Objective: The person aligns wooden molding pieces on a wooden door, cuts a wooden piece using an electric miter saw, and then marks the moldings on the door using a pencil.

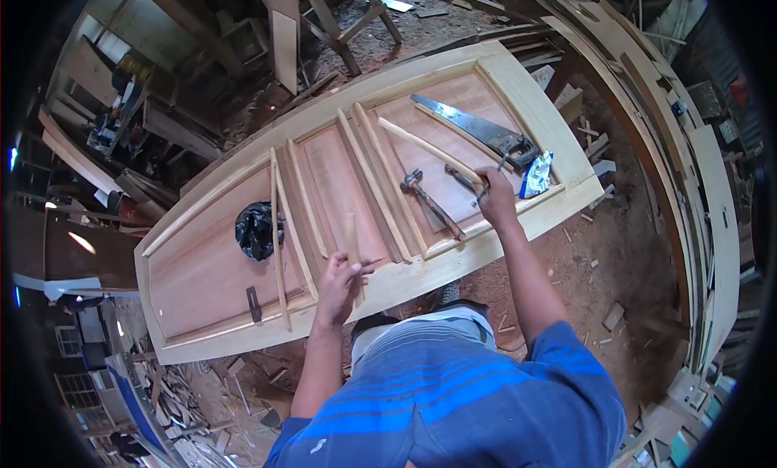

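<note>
1. A cluttered workshop surrounds the work: scraps lie on the reddish floor (566,282), and long boards (722,209) stack up along the right side.
2. A framed wooden door (210,286) lies flat in front of the person, spanning most of the view.
3. The left hand (338,286) is above the door's near edge, its thumb and some fingers bent around a short wooden strip (351,233) that points away from the body.
4. The right hand (495,194) is over the door's right part, fingers curled by the near end of a long strip (425,144) and a dark tool (458,175); I cannot tell which they grasp, if either.
5. Near that hand, a handsaw (477,132), a hammer (434,205) and a shiny packet (537,175) rest on the door.
6. Farther left, a black plastic bag (256,231) sits beside a loose strip (282,282).
</note>
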Tool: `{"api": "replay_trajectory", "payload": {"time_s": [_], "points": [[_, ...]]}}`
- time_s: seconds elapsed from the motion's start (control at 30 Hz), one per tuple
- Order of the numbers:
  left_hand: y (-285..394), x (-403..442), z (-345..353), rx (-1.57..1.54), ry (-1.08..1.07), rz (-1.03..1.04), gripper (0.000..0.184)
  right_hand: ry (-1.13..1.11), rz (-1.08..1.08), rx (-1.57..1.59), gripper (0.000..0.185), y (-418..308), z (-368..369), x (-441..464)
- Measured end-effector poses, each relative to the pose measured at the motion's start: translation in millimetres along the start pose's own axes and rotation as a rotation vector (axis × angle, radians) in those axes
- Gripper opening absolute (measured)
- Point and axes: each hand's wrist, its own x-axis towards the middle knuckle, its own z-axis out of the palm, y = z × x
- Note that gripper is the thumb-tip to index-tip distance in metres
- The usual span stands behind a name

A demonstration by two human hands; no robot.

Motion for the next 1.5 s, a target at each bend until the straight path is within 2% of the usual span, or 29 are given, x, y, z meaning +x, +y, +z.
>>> {"api": "replay_trajectory", "payload": {"time_s": [0.07, 0.2, 0.3, 0.4, 0.53, 0.7, 1.03, 1.5], "points": [[8, 6, 19, 0.002, -0.046, 0.047, 0.041, -0.006, -0.001, 0.152, 0.027, -60, -34, -19], [36, 6, 60, 0.004, -0.181, 0.096, 0.038, -0.098, -0.055, 0.233, 0.033, -125, -73, -56], [56, 0, 75, -0.047, -0.282, 0.034, 0.039, -0.155, -0.011, 0.337, 0.034, -159, -88, -73], [60, 7, 69, -0.198, -0.469, -0.062, 0.044, -0.174, 0.065, 0.481, 0.034, -183, -96, -82], [66, 4, 61, -0.283, -0.578, -0.141, 0.043, -0.156, 0.041, 0.323, 0.034, -217, -110, -89], [80, -15, 60, -0.128, -0.513, -0.072, 0.039, -0.168, -0.026, 0.135, 0.036, -244, -105, -97], [102, -35, 46, 0.028, -0.505, 0.08, 0.042, -0.225, -0.034, 0.082, 0.036, -275, -101, -99], [118, -42, 42, -0.035, -0.475, 0.093, 0.038, -0.234, -0.068, 0.09, 0.034, -291, -98, -98]]}}
